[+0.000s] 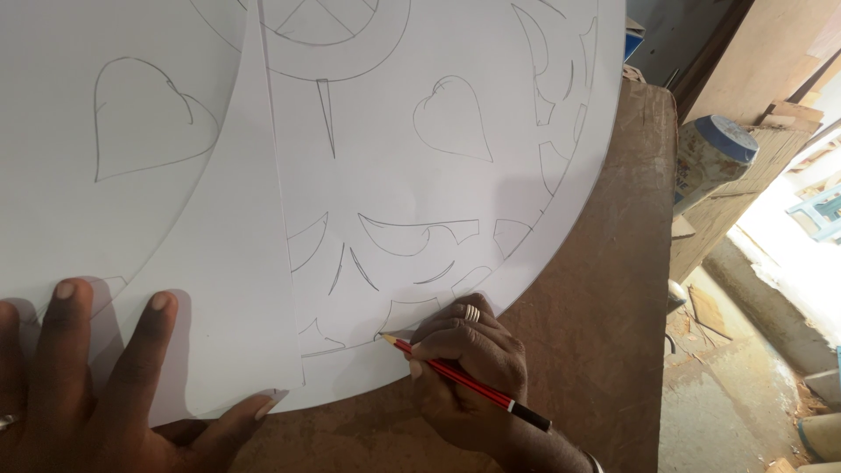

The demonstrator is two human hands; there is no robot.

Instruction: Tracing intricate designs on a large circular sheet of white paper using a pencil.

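Right hand (469,363) at lower centre grips a red pencil (464,383), tip on the round white sheet (420,175) of pencilled patterns. Left hand (96,385) at lower left lies flat, fingers spread, pressing a curved paper template (232,289) onto the sheet.

We see one package: a round jar (711,160) with blue lid, lying tilted, just right of the brown table (604,289).

There is just one view. It sits on the person's head and looks down, very close, at a brown table (604,289) and big white paper (412,175). Off to the right it sees the floor (727,412).
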